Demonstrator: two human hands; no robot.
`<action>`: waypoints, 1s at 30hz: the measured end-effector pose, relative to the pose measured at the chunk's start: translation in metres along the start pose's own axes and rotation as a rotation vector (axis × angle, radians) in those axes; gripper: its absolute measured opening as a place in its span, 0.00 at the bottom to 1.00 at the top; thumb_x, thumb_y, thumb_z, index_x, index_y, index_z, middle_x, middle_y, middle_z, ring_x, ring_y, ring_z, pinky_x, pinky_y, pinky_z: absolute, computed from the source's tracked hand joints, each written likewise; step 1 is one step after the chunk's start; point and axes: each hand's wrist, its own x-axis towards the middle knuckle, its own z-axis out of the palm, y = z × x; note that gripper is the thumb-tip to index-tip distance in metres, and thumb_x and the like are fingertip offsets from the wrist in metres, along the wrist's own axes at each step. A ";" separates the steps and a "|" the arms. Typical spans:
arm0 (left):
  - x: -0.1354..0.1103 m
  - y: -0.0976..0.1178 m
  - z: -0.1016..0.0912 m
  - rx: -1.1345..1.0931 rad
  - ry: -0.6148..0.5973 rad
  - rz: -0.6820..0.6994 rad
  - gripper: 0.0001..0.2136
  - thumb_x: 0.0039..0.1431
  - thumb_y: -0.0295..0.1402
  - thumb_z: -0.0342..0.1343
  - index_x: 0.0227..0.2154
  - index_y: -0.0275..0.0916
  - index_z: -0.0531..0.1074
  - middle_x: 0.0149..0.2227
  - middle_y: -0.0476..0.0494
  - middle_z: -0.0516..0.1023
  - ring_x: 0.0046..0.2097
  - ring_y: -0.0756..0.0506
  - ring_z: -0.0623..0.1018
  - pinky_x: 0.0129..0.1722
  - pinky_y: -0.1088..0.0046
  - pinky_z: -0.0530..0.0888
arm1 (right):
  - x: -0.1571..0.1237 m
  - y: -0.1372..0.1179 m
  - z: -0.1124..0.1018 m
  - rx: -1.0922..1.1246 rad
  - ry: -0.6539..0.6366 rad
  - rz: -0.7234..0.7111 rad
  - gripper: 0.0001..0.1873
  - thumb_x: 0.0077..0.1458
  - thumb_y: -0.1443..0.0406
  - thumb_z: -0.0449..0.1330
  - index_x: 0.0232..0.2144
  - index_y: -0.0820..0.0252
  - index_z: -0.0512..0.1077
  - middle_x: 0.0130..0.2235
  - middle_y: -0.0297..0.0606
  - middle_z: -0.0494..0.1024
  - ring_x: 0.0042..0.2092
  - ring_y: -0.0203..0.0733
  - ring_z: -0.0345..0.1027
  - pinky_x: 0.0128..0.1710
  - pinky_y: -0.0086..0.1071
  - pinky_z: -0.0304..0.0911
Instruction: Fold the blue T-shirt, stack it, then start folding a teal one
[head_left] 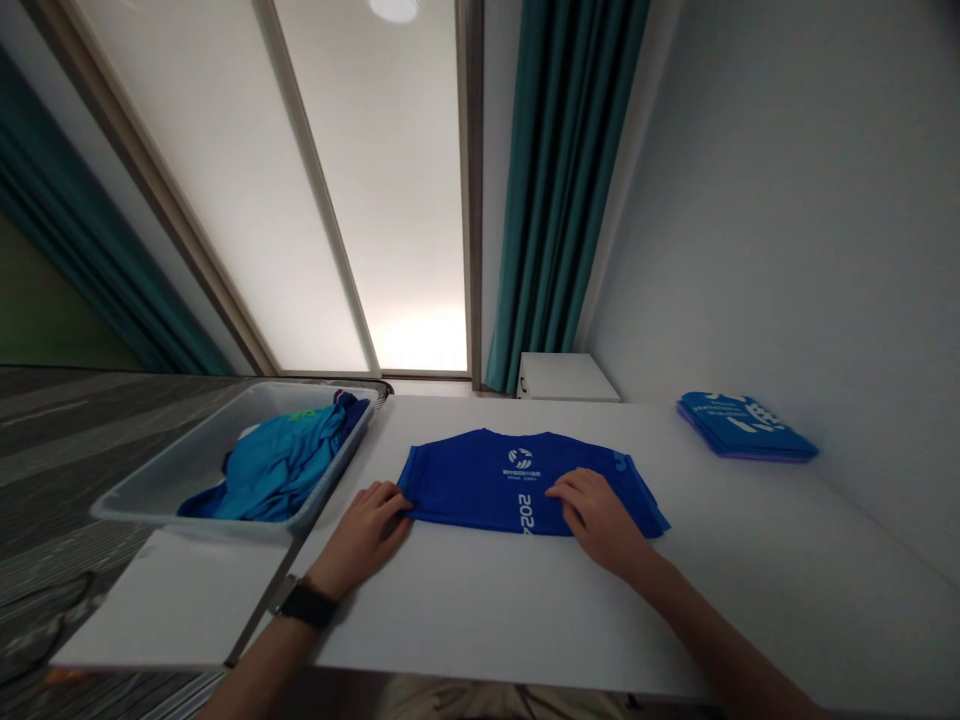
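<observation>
A blue T-shirt (465, 480) with a white logo and "2024" lies on the white table, folded into a wide, short shape. At its left edge, the fingers of my left hand (367, 535) close on the cloth; a dark watch is on that wrist. My right hand (600, 525) rests on the shirt's right half beside the printed number. Its fingers are stretched over the fabric with the thumb apart, gripping nothing that I can see.
A clear plastic bin (180, 440) holding crumpled blue clothes (285, 465) stands to the left. Folded blue garments (746, 425) are stacked on the table (480, 610) at right, near the wall. Behind the table are a white cabinet (566, 377) and teal curtain (570, 190).
</observation>
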 end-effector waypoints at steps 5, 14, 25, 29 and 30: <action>0.000 0.003 -0.002 -0.028 -0.004 -0.045 0.06 0.62 0.29 0.50 0.38 0.41 0.71 0.40 0.42 0.72 0.42 0.42 0.72 0.43 0.62 0.68 | 0.052 -0.056 0.031 0.085 -0.178 -0.182 0.15 0.60 0.74 0.51 0.43 0.58 0.73 0.41 0.42 0.76 0.45 0.44 0.68 0.49 0.42 0.63; -0.002 0.003 -0.002 -0.053 0.000 -0.077 0.05 0.59 0.27 0.53 0.36 0.40 0.71 0.39 0.43 0.72 0.43 0.41 0.71 0.43 0.62 0.68 | 0.113 -0.094 0.093 0.057 -0.212 -0.141 0.20 0.65 0.64 0.50 0.57 0.63 0.66 0.59 0.50 0.68 0.61 0.49 0.59 0.61 0.45 0.54; -0.025 0.032 -0.010 -0.178 -0.053 -0.017 0.08 0.62 0.27 0.52 0.43 0.42 0.71 0.42 0.43 0.73 0.45 0.43 0.71 0.48 0.62 0.69 | 0.084 -0.076 0.107 -0.042 -0.274 -0.077 0.27 0.66 0.58 0.46 0.64 0.60 0.59 0.66 0.50 0.57 0.67 0.50 0.47 0.66 0.49 0.43; -0.036 0.026 -0.018 -0.283 -0.045 -0.059 0.10 0.64 0.26 0.49 0.45 0.42 0.70 0.43 0.43 0.74 0.46 0.44 0.72 0.48 0.65 0.70 | 0.084 -0.075 0.104 -0.032 -0.274 -0.080 0.25 0.66 0.59 0.46 0.62 0.60 0.61 0.64 0.49 0.60 0.66 0.50 0.49 0.65 0.49 0.45; -0.037 0.023 -0.020 -0.279 -0.037 -0.065 0.10 0.64 0.26 0.49 0.44 0.42 0.71 0.43 0.42 0.74 0.46 0.44 0.73 0.48 0.65 0.70 | 0.088 -0.075 0.103 -0.024 -0.264 -0.079 0.24 0.66 0.60 0.46 0.61 0.61 0.62 0.63 0.50 0.62 0.65 0.51 0.51 0.64 0.49 0.46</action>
